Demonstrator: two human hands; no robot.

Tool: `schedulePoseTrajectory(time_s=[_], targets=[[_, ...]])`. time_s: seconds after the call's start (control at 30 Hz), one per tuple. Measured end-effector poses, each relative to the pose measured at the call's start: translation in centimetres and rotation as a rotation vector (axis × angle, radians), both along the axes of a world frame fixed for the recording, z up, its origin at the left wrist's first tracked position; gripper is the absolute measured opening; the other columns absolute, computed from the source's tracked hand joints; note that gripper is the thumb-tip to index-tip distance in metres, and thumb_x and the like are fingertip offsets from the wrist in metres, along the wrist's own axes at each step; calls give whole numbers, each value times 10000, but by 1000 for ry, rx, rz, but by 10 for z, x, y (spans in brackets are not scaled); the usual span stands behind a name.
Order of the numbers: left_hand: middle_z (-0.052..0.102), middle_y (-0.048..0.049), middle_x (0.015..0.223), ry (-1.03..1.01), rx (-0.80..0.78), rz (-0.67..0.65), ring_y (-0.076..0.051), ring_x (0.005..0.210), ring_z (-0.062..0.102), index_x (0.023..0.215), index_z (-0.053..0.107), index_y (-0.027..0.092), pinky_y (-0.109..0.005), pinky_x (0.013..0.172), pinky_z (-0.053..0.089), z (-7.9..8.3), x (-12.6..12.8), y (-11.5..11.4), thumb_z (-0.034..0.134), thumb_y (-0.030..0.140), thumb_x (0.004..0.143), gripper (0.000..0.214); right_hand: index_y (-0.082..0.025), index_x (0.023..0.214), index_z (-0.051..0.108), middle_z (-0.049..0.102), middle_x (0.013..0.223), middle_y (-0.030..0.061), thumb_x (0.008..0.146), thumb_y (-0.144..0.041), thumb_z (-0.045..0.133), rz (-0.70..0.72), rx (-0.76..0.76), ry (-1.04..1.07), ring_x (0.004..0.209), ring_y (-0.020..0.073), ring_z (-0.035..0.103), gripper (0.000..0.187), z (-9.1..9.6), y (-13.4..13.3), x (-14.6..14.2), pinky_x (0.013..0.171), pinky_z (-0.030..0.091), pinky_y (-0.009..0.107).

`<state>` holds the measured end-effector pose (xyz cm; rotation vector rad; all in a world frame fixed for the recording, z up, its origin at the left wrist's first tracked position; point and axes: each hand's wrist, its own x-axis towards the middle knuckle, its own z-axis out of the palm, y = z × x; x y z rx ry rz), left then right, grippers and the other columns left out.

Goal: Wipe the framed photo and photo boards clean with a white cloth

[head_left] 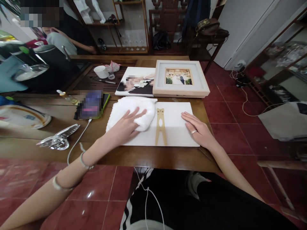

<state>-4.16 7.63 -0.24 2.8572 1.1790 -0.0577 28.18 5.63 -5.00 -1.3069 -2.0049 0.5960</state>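
A white rectangular board [178,127] lies flat near the front edge of the wooden table. Across its left part is a bunched white towel [131,110]. My left hand [128,123] rests on the towel with its fingers stretched and apart. On the board's right edge lies my right hand [198,129], flat and open, a ring on one finger. Between the two hands sits a flat tan piece [161,124] with a cat-like head, an oval hole and two long legs; its exact kind is unclear.
Behind the board are a white framed photo [181,91] and a photo panel [129,83]. To the left lie a phone [90,105] on a white cable [78,140], a dropper bottle [68,97], a shiny silver object [59,137] and a white cup [101,72]. A person [76,32] is beyond.
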Motion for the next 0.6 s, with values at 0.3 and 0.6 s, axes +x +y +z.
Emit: schedulePoseTrajectory(time_s=[0.3,0.6], targets=[[258,-11,1576,-89,-98,-69,-331,1462,167,584,687,176,-550,1189,190,1,-13,-94,668,113,759,187,-262,1319,571,568,1392,40,980,-325,410,0,10,-10,1367,211,438,381,-1,0,-1,1178,311,494],[260,-78,1570,-39,-54,-7,-328,1459,168,835,739,145,-587,1143,257,0,-23,-7,447,107,897,301,-286,1318,570,563,1398,22,979,-336,410,5,7,-6,1367,216,439,378,-2,1,1,1172,317,506]])
